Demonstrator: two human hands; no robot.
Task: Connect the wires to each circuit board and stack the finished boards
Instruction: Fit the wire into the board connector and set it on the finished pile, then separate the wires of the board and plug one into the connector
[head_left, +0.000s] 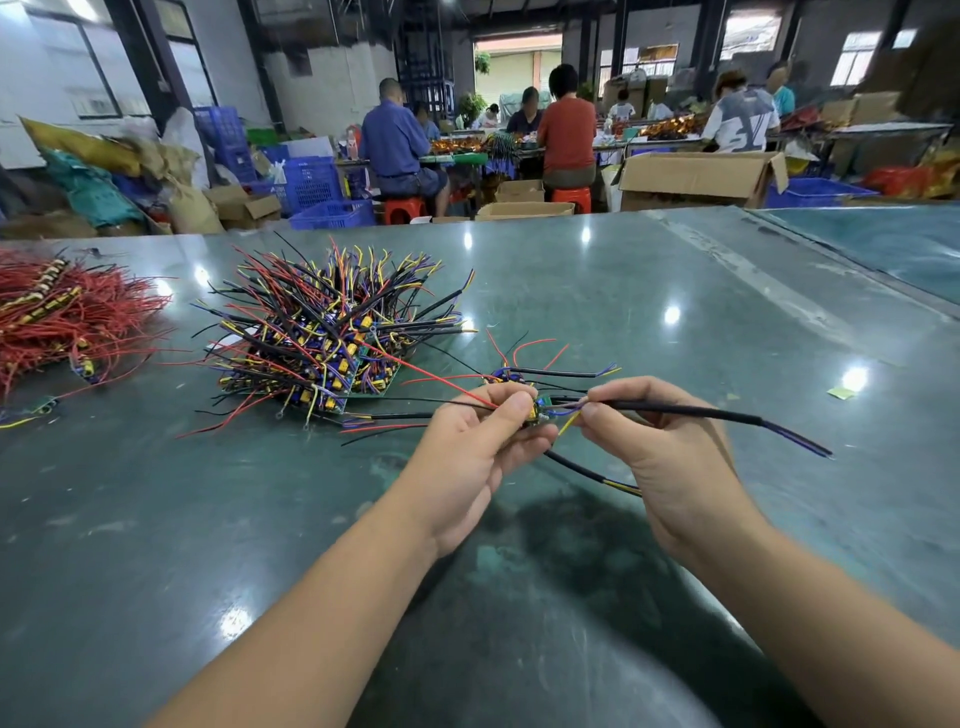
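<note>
Green table (675, 312) — board (537, 410) and cable (691, 413) between hands

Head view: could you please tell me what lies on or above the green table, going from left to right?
Red wire bundle → pile of wired boards → left hand holding a small circuit board → right hand pinching a black sleeved wire → small yellow-green scrap.
</note>
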